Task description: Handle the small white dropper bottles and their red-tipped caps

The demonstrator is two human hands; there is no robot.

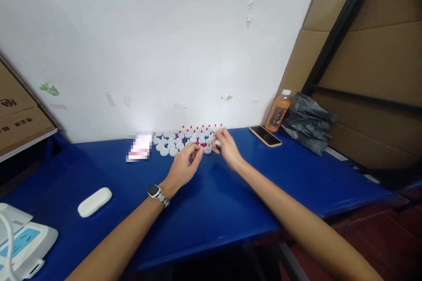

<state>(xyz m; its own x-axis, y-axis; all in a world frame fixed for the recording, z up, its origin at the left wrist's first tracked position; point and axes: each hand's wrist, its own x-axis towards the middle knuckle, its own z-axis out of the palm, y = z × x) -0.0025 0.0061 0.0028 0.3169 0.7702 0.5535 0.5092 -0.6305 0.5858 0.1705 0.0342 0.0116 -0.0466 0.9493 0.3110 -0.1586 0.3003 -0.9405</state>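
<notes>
Several white nozzle caps (164, 152) stand in rows against the wall, many topped with small red tips (198, 131). Between the curled fingers of my right hand (229, 148) is a white cap (218, 143), partly covered by the fingers, at the right end of the group. My left hand (184, 162) is in front of the caps with thumb and forefinger pinched together. What is in that pinch, if anything, is too small to tell. Some red pieces (202, 145) lie among the caps just behind my left fingertips. A watch (154, 191) is on my left wrist.
On the blue table (211, 228) a phone (265, 136), an orange drink bottle (278, 111) and a dark plastic bag (308, 120) are at the right. Leftward are a pixelated patch (140, 147), a white oval case (95, 202) and a white device with a cable (28, 243).
</notes>
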